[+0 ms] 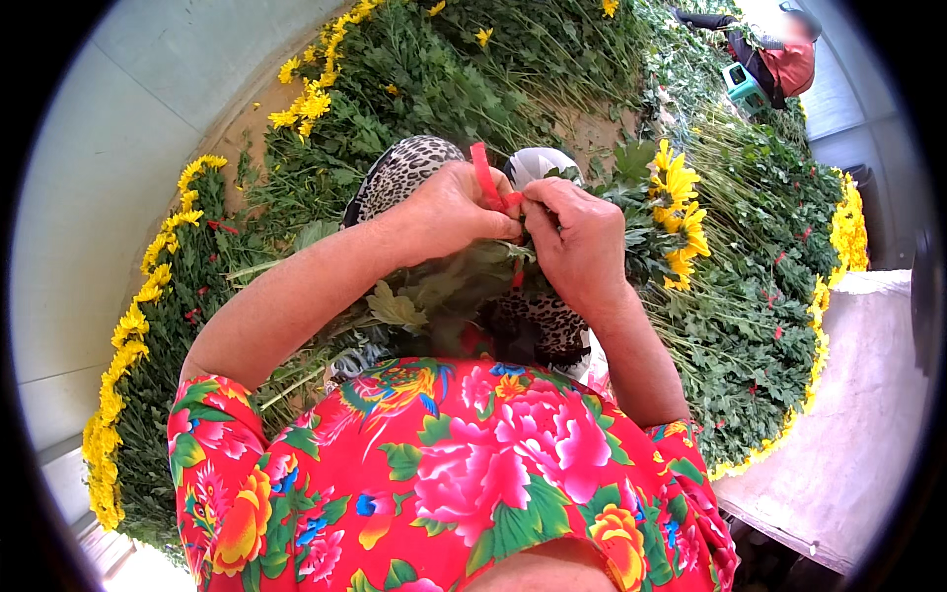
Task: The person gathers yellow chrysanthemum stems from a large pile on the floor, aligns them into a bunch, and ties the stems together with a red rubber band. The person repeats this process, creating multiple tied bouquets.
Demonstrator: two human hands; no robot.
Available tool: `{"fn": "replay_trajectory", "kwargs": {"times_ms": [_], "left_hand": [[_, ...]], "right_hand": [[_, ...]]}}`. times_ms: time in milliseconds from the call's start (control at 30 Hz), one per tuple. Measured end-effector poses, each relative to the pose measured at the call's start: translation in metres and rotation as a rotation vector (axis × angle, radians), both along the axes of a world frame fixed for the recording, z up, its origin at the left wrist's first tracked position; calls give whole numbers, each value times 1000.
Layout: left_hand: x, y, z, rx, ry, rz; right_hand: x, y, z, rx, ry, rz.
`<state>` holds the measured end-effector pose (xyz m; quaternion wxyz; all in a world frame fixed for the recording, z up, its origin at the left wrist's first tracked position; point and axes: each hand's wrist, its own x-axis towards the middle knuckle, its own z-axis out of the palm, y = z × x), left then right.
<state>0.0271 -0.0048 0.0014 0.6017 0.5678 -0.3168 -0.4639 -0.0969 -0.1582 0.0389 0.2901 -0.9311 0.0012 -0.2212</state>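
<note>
Both of my hands meet above my knees at a red ribbon (484, 176) around a bunch of yellow chrysanthemums (681, 214). My left hand (462, 211) pinches the ribbon between thumb and fingers, and one loose end stands up beside it. Close against it, my right hand (573, 233) grips the ribbon with thumb and forefinger. The bunch lies across my lap, its flower heads to the right and its leafy stems running left beneath my hands. The knot, if there is one, is hidden by my fingertips.
Long piles of chrysanthemums with yellow heads, several tied with red ribbon, lie to the left (155, 281) and right (777, 296). More leafy stems (473, 81) cover the floor ahead. A person (792, 66) sits by a green stool (743, 87) at the upper right. A pale wall curves along the left.
</note>
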Motion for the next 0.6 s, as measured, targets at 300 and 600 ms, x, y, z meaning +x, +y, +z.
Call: {"fn": "replay_trajectory", "kwargs": {"times_ms": [300,600], "left_hand": [[5,-1,-3,11,88,45],[6,2,-1,-43,283,3]], "right_hand": [[-4,-9,-1,838,105,-62],[-22,-11,7,64,5,383]]}}
